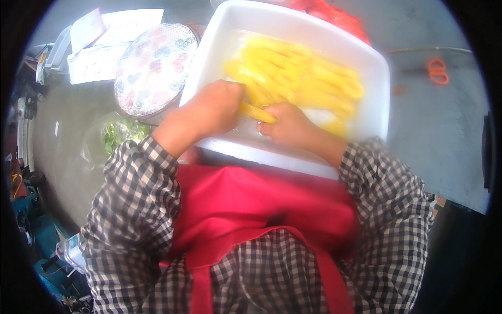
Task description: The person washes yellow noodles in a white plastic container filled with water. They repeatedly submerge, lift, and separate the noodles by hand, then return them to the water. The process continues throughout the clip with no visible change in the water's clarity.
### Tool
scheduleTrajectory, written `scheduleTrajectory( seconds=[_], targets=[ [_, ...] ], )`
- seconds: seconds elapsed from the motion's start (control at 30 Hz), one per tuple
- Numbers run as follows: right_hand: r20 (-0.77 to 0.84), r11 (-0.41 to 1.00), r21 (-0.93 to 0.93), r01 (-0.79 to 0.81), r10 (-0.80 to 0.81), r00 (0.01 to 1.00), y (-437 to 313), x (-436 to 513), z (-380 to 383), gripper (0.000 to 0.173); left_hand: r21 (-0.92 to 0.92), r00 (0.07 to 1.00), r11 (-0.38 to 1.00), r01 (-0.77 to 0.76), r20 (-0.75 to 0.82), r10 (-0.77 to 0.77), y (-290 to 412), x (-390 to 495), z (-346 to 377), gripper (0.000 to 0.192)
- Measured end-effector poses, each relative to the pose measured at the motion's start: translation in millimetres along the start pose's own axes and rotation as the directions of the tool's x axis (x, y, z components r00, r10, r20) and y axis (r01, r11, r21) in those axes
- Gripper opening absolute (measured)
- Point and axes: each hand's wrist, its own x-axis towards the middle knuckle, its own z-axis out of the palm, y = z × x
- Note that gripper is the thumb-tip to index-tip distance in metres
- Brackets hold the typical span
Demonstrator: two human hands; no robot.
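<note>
A white plastic tub (353, 43) stands before me, with long, shiny yellow strips (274, 62) lying in folds in what looks like shallow liquid. I cannot tell what the strips are made of. Over the tub's near side, my left hand (217, 106) is closed in a fist around one yellow strip (257, 113). My right hand (290, 122) pinches the same strip a short way to the right. The length between the two hands is fairly straight. Whatever lies inside my left fist is hidden.
Left of the tub is a round stool (157, 70) with a heart-patterned cover. Papers (98, 64) lie beyond it. Below is a clear plastic bag of green leaves (125, 131). Orange-handled scissors (437, 71) rest on the grey table (435, 125); a red plastic bag (333, 15) sits behind the tub.
</note>
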Motion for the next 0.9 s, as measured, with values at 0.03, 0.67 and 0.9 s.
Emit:
scheduleTrajectory(
  seconds=[0.03, 0.67, 0.9],
  targets=[
    [-0.001, 1.000, 0.009, 0.013, -0.013, 1.000, 0, 0, -1, 0.023, -0.032, 0.999, 0.999, -0.011, 0.035, 0.013, 0, 2, 0, 0.034],
    [-0.061, 0.997, -0.078, -0.008, 0.003, 0.998, 2, -5, 8, 0.021, -0.574, 0.968, 0.804, 0.154, 0.250, -0.008, -4, -3, -5, 0.059],
    [-0.090, 0.999, -0.033, -0.007, 0.004, 0.996, 3, -8, 11, 0.019, -0.601, 0.978, 0.794, 0.090, 0.204, 0.044, -10, -3, 5, 0.057]
  ],
)
